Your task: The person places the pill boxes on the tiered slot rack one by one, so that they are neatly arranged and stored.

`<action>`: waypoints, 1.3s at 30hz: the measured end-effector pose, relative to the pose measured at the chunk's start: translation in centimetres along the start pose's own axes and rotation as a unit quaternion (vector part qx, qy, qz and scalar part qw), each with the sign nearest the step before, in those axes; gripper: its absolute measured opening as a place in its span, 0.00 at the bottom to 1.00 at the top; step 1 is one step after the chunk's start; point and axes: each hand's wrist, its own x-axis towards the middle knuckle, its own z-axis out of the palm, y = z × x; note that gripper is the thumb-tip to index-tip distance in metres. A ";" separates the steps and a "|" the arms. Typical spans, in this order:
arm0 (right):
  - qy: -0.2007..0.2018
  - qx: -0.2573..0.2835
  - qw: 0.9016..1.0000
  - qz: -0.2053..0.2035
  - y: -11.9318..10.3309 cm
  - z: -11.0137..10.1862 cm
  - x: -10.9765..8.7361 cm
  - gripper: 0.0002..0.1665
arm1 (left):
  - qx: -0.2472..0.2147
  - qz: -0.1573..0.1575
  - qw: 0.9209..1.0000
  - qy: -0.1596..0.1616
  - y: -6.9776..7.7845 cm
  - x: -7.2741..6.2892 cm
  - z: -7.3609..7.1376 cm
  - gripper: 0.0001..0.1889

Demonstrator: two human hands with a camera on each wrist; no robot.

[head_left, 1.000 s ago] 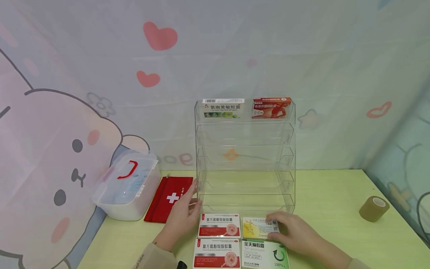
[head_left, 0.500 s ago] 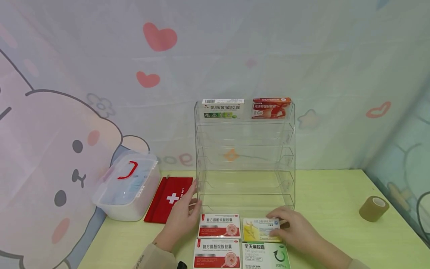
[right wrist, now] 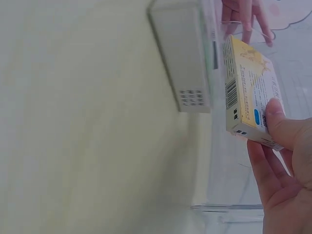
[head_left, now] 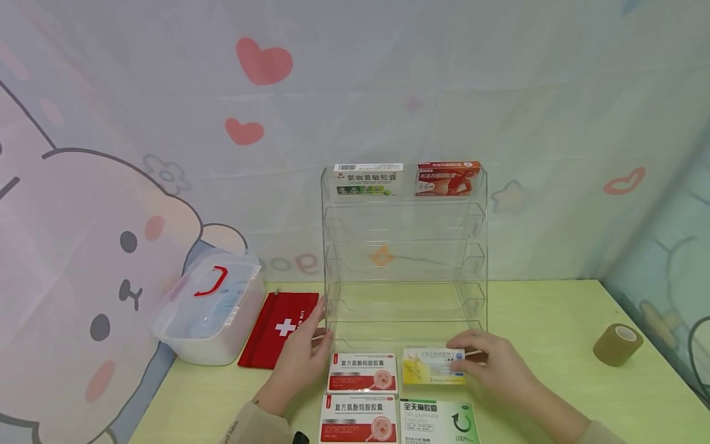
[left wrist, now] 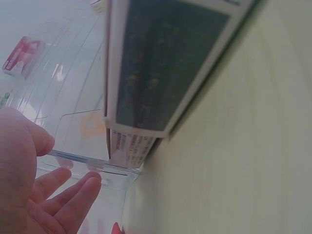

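My right hand point(head_left: 496, 364) pinches a yellow-and-white medicine box point(head_left: 432, 367) by its right end, thumb on the printed front. In the right wrist view the box point(right wrist: 248, 87) is tilted in front of the clear rack. At the left side of the clear tiered display rack point(head_left: 405, 333), my left hand point(head_left: 305, 354) has its fingers extended along the side panel. The left wrist view shows its thumb point(left wrist: 44, 141) right at the panel's edge. Two red-and-white medicine boxes point(head_left: 363, 373) and a green-and-white one point(head_left: 438, 422) lie before the rack.
On the rack's top tier sit a white-and-green box point(head_left: 366, 182) and a red box point(head_left: 448, 180). Left of it are a red first-aid pouch point(head_left: 277, 327) and a lidded plastic case point(head_left: 213, 308). A brown bandage roll point(head_left: 617, 345) stands at the right.
My right hand has raised the yellow-and-white box off its place behind the green-and-white box and brought it toward the rack's bottom tier. The left hand stays put.
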 end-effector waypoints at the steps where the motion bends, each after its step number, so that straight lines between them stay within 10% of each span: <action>1: 0.008 -0.002 1.000 -0.008 -0.2 -0.2 0.2 0.17 | 0.001 0.000 1.000 0.000 0.0 0.0 0.0 0.47; 21: 0.138 -0.037 0.981 -0.128 -3.9 -3.0 5.6 0.20 | 0.003 -0.008 1.000 -0.001 0.1 0.0 0.0 0.47; 39: 0.170 -0.055 0.977 -0.118 -7.7 -4.6 11.9 0.16 | 0.003 -0.007 1.000 0.003 0.1 0.1 0.1 0.49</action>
